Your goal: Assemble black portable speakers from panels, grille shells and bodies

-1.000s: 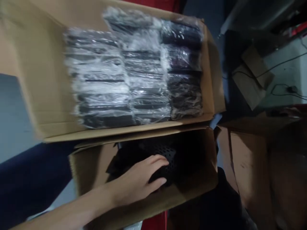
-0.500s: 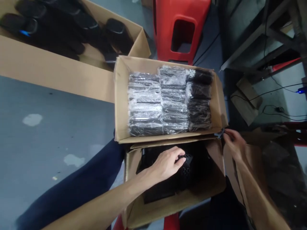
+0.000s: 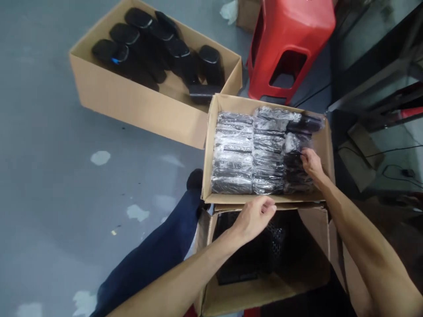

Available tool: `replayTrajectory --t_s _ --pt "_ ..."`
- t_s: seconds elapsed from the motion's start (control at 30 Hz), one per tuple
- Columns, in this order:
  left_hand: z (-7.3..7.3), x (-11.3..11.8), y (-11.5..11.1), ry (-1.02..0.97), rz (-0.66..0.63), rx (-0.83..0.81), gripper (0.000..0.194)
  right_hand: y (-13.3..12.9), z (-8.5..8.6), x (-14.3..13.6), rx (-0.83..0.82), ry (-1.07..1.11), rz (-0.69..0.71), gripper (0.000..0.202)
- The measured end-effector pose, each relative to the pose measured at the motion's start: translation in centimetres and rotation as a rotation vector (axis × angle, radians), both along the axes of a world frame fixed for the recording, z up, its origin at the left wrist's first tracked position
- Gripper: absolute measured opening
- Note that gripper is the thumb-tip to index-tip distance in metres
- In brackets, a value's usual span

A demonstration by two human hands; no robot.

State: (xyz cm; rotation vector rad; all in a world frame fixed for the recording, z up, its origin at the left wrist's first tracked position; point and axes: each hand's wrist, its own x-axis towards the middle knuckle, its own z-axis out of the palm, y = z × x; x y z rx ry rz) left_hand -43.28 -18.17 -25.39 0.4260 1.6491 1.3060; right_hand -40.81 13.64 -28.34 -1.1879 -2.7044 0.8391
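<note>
A cardboard box (image 3: 271, 199) holds rows of black items in clear plastic wrap (image 3: 233, 165). My right hand (image 3: 312, 163) reaches into its right side, fingers closed at a wrapped black item (image 3: 295, 145); the exact hold is too small to make out. My left hand (image 3: 256, 215) is curled at the near wall of that box, with nothing visible in it. Below it, a lower open box (image 3: 251, 297) contains dark items, one with a perforated surface (image 3: 276, 240).
A long cardboard box (image 3: 139, 105) with several black objects (image 3: 178, 48) stands at the upper left. Behind the wrapped items is a red stool (image 3: 297, 26). Flattened cardboard (image 3: 357, 163) and cables lie at the right.
My right hand has moved from outside the box's right corner onto the wrapped items. My left hand has lifted from the lower box to the near wall. The view has shifted left.
</note>
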Motion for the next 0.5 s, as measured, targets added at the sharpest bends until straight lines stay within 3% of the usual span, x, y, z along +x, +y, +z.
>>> replayTrajectory --t_s 0.07,0.13,0.2,0.23,0.33,0.43,0.5 --pt "-0.9 -0.1 0.2 -0.101 0.129 -0.028 0.031 -2.7 3.4 2.9 -0.033 0.036 0.010 0.011" --pt "-1.6 0.0 0.7 -0.222 0.278 -0.027 0.056 -6.5 6.7 6.6 -0.148 0.134 -0.027 0.019" --pt "-1.7 0.7 1.1 -0.415 0.347 0.058 0.076 -11.3 8.9 10.4 -0.468 0.390 -0.183 0.026" --pt "-1.5 1.4 1.2 -0.543 0.321 0.124 0.079 -13.8 9.6 12.3 -0.602 0.480 -0.284 0.029" --pt "-0.2 4.2 0.6 -0.841 0.171 0.278 0.070 -20.9 9.5 17.1 -0.877 0.632 -0.566 0.034" --pt "1.2 7.8 -1.6 -0.792 0.190 0.286 0.055 -27.0 7.9 21.0 -1.038 0.777 -0.844 0.046" --pt "1.8 10.2 -3.7 -0.717 0.189 0.261 0.050 -30.5 6.7 23.2 -1.106 0.837 -0.947 0.054"
